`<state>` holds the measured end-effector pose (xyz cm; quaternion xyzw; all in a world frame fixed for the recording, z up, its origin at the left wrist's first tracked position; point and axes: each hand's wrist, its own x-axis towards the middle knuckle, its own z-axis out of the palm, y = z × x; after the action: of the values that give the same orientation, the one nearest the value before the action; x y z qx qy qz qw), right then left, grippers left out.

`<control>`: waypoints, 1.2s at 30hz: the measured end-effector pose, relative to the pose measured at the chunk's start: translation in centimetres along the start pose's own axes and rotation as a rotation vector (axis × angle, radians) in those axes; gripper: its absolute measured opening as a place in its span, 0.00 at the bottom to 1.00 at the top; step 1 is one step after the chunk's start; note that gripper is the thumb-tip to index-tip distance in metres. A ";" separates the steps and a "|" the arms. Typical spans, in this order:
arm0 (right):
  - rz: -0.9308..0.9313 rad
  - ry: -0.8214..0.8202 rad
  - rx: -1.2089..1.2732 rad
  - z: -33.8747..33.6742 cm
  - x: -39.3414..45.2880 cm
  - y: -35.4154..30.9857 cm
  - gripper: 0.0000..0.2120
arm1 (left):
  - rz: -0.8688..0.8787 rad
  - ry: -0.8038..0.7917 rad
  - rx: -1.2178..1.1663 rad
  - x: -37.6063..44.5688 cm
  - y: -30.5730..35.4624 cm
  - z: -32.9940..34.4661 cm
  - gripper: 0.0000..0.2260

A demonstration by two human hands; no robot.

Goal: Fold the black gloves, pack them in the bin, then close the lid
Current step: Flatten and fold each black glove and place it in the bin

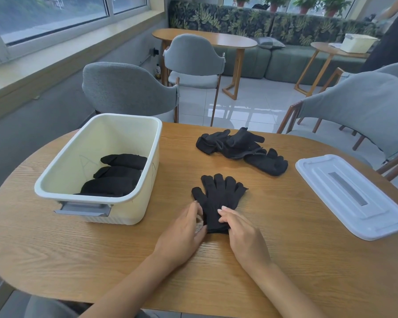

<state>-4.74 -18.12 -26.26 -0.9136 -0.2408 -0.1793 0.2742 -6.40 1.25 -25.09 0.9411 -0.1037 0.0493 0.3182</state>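
Left hand: left hand (184, 228) lower centre of frame, at the cuff end of the flat gloves (217, 198); fingers curled onto the left edge of the cuff, thumb at the near edge, gripping it.
Right hand: right hand (241, 232) just right of the left one, fingertips pressed onto the cuff from the right, fingers bent, pinching the fabric.
Flat gloves: black, centre of frame, lying flat on the table (78, 255), fingers spread and pointing toward the top of frame; looks like a stacked pair, cannot tell for sure.
Loose gloves: loose pile (241, 148) of black gloves above and right of centre, crumpled, apart from the flat ones.
Bin: cream bin (101, 131) left of centre, open, grey handle on near side; folded gloves (115, 177) inside, several black bundles along the near right part of the bottom.
Lid: white lid (349, 196) at right of frame, lying flat on the table, well apart from the bin.
Background: grey chairs (129, 88) behind the table, upper half.
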 end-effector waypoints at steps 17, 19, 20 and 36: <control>0.344 0.090 0.064 -0.8 3.0 1.6 0.24 | 0.027 -0.001 0.061 0.2 -0.7 0.6 0.24; 0.479 0.098 0.168 -0.7 4.2 2.1 0.23 | 0.030 -0.004 0.061 0.2 -0.7 0.5 0.24; 0.512 0.093 0.223 -0.6 4.7 2.4 0.23 | 0.031 -0.005 0.059 0.2 -0.6 0.5 0.24; 0.369 0.029 0.047 -1.0 6.6 4.2 0.18 | 0.050 -0.016 0.040 0.0 -0.4 0.1 0.25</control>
<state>2.75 -19.54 -24.16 -0.9329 -0.0694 -0.1336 0.3272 -6.31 1.51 -25.38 0.9448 -0.1285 0.0519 0.2970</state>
